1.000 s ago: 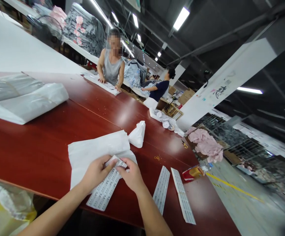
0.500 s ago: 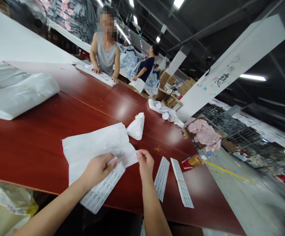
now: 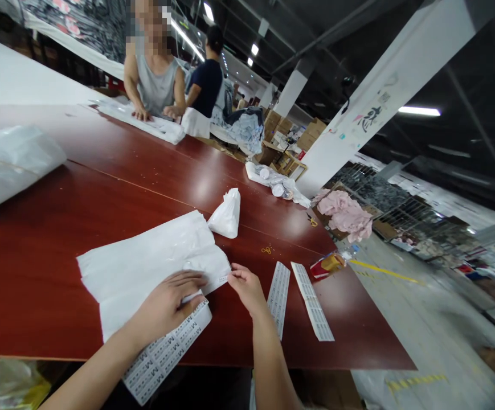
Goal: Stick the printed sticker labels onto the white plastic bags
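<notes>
A white plastic bag (image 3: 144, 256) lies flat on the red-brown table (image 3: 29, 285). My left hand (image 3: 172, 304) rests on its lower part, with a sheet of printed labels (image 3: 168, 356) held between thumb and fingers; the sheet slants down past the table's near edge. At the bag's right corner, my right hand (image 3: 245, 285) has its thumb and index finger pinched at a small label there. Two more label strips, one nearer (image 3: 279, 296) and one farther right (image 3: 313, 302), lie right of my right hand.
A crumpled white bundle (image 3: 226, 213) stands behind the bag. Stacked plastic bags (image 3: 16, 159) lie at left, a red and yellow packet (image 3: 326, 266) and scissors (image 3: 312, 220) at right. Across the table a person (image 3: 155, 80) handles white material; another stands behind.
My left hand has flattened over the bag, its fingers stretched further. My right hand stays at the bag's corner, where a small label now shows. The view has shifted, and the far person has turned away.
</notes>
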A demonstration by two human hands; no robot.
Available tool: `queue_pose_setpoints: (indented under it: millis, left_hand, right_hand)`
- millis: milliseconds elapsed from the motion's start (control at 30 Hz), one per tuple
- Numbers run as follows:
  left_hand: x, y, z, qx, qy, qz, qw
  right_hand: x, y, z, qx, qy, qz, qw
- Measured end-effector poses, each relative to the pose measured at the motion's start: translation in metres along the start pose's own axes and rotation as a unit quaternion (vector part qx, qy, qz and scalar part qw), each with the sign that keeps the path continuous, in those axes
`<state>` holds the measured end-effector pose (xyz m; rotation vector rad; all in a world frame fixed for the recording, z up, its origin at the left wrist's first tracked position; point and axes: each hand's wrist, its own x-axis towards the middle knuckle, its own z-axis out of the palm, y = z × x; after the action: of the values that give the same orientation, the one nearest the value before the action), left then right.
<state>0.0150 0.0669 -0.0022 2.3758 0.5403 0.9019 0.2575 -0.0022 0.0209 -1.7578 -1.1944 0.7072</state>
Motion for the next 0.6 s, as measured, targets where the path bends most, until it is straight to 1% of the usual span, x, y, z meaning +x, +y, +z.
queue_pose_setpoints:
  millis: [100,167,233,300,400,467,533,600]
  left_hand:
    - [0.0,-0.002,0.0,0.003,-0.003,-0.004,1.0]
    - [-0.001,-0.004,0.0,-0.004,-0.001,-0.012,1.0]
    - [-0.002,-0.006,0.0,-0.015,0.004,-0.026,1.0]
    - [-0.003,-0.007,0.001,-0.027,0.008,-0.039,0.999]
    - [-0.003,-0.006,0.0,-0.038,0.01,-0.043,0.998]
    - [-0.002,-0.004,-0.001,-0.046,0.009,-0.041,0.998]
    - [-0.001,-0.001,-0.003,-0.052,0.014,-0.04,0.998]
    - [-0.003,0.003,-0.005,-0.049,0.01,-0.039,0.998]
  right_hand:
    - [-0.004,0.003,0.012,-0.084,0.029,-0.027,0.996]
    - [-0.006,0.003,0.019,-0.152,0.076,-0.045,0.985]
    - [-0.009,0.002,0.023,-0.186,0.121,-0.065,0.973]
    - [-0.011,0.001,0.025,-0.187,0.122,-0.096,0.97]
    - [-0.011,0.002,0.027,-0.194,0.09,-0.15,0.965]
    - [-0.008,0.005,0.03,-0.209,0.09,-0.154,0.962]
    - [-0.005,0.007,0.034,-0.222,0.106,-0.14,0.959]
    - [-0.002,0.008,0.036,-0.253,0.129,-0.156,0.946]
